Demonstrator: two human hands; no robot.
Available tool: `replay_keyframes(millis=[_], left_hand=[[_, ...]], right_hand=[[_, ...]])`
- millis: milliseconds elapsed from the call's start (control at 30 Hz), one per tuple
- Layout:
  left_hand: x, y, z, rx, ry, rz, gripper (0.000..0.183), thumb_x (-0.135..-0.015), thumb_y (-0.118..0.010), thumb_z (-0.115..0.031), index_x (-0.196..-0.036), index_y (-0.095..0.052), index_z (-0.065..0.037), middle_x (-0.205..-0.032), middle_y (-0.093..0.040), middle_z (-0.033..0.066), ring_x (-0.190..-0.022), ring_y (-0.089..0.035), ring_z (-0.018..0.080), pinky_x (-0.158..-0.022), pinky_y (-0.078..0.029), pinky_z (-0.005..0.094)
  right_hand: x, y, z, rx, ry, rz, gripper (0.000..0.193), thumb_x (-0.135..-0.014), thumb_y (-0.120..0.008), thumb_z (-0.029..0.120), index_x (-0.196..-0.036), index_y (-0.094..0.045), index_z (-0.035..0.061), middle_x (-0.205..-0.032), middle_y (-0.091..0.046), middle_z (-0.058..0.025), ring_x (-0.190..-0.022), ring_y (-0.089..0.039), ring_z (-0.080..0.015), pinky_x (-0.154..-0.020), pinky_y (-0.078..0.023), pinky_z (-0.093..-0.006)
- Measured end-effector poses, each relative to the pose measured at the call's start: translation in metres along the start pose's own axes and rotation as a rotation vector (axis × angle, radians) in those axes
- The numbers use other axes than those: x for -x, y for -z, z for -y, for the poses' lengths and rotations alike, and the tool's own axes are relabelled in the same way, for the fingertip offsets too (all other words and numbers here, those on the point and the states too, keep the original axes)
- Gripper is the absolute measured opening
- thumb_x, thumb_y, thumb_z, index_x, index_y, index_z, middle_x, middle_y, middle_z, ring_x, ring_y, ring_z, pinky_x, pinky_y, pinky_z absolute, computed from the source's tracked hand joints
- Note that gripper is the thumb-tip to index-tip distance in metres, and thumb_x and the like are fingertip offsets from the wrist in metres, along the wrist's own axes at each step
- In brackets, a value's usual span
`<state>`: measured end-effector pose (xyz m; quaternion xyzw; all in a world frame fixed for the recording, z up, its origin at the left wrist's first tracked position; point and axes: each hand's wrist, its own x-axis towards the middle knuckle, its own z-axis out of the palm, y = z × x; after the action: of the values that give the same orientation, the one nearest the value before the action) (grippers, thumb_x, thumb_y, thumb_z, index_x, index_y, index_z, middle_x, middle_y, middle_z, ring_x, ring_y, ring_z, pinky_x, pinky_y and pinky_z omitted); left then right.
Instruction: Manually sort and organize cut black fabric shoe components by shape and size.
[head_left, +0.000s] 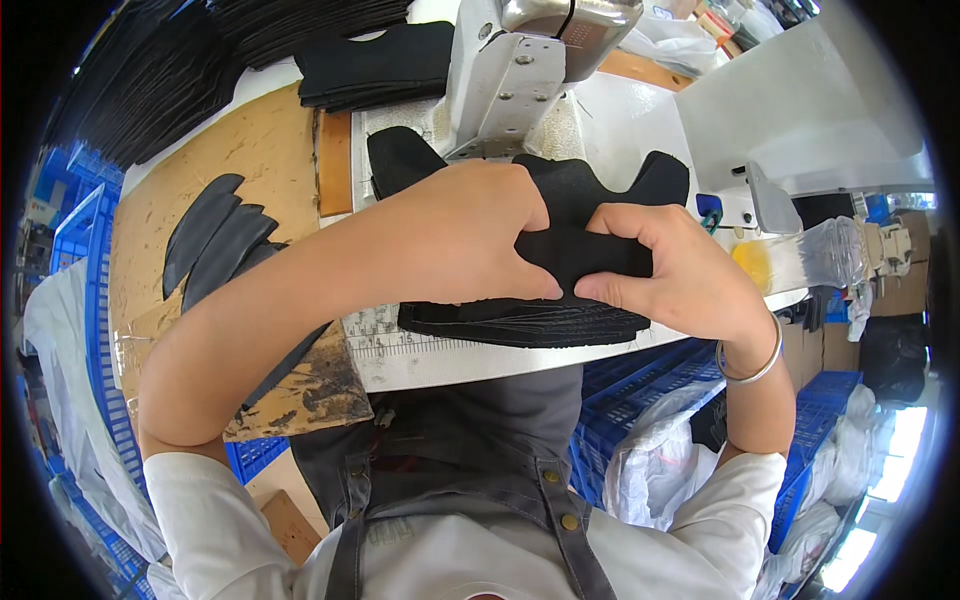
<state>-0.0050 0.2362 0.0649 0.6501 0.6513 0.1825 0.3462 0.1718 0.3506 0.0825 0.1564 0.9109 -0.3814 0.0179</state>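
A: Main item, where?
B: A black piece [575, 180], far edge notched. It is laid over a stack of black layers [525, 328], near the front edge of a white worktable [445, 373].

A: Grip?
B: Held from both sides. Its middle is gripped between thumb and curled fingers by the left hand [490, 230]; the same is done by the right hand [690, 265]. Thumb tips are placed near each other, black material seen between the hands. Pressure cannot be told; some fingers are hidden.

A: Right wrist?
B: A silvery bangle [752, 366] is worn.

A: Around the stack?
B: Sewing machine [505, 90] mounted just beyond. Ruler strip [400, 344] fixed along the table, partly covered.

A: Further left?
B: Dark strips [222, 235] are spread on a tan board [245, 140], partly hidden by the left forearm. Another black stack [378, 65] is set beyond.

A: Below right?
B: A white plastic bag [655, 465], by a blue crate [635, 375]. Grey apron [450, 435] worn. Logged.
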Motion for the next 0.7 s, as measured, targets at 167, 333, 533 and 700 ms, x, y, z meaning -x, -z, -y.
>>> replay_keyframes(millis=[167, 333, 533, 700], left_hand=[[0.009, -0.012, 0.006, -0.228, -0.175, -0.248, 0.044, -0.074, -0.075, -0.031, -0.067, -0.051, 0.006, -0.057, -0.048, 0.0172, -0.053, -0.051, 0.0270, -0.053, -0.040, 0.0365], [0.019, 0.018, 0.008, -0.174, 0.005, -0.026, 0.038, -0.076, -0.074, -0.030, -0.069, -0.056, 0.003, -0.058, -0.055, 0.0131, -0.055, -0.057, 0.0241, -0.053, -0.044, 0.0336], [0.026, 0.019, 0.009, -0.053, -0.009, -0.043, 0.030, -0.079, -0.073, -0.022, -0.070, -0.058, 0.002, -0.059, -0.058, 0.0122, -0.054, -0.058, 0.0203, -0.052, -0.044, 0.0316], [0.028, 0.018, 0.012, -0.074, -0.041, -0.063, 0.030, -0.079, -0.073, -0.021, -0.070, -0.058, 0.003, -0.058, -0.058, 0.0124, -0.054, -0.058, 0.0210, -0.052, -0.044, 0.0315]], right_hand=[[-0.003, -0.004, 0.006, 0.148, 0.004, -0.015, 0.041, -0.068, -0.077, 0.020, -0.092, -0.060, -0.0088, -0.070, -0.058, -0.0269, -0.071, -0.061, -0.0409, -0.063, -0.049, -0.0389], [-0.009, 0.000, 0.015, 0.191, -0.118, 0.047, 0.047, -0.064, -0.079, 0.021, -0.092, -0.060, -0.0119, -0.069, -0.057, -0.0295, -0.072, -0.062, -0.0413, -0.065, -0.049, -0.0402], [-0.008, -0.001, 0.013, 0.210, -0.058, 0.033, 0.042, -0.063, -0.079, 0.020, -0.086, -0.060, -0.0094, -0.071, -0.058, -0.0287, -0.069, -0.061, -0.0414, -0.062, -0.048, -0.0386], [-0.009, -0.003, 0.013, 0.184, -0.034, 0.008, 0.040, -0.063, -0.079, 0.019, -0.082, -0.059, -0.0092, -0.068, -0.057, -0.0271, -0.065, -0.059, -0.0409, -0.059, -0.047, -0.0379]])
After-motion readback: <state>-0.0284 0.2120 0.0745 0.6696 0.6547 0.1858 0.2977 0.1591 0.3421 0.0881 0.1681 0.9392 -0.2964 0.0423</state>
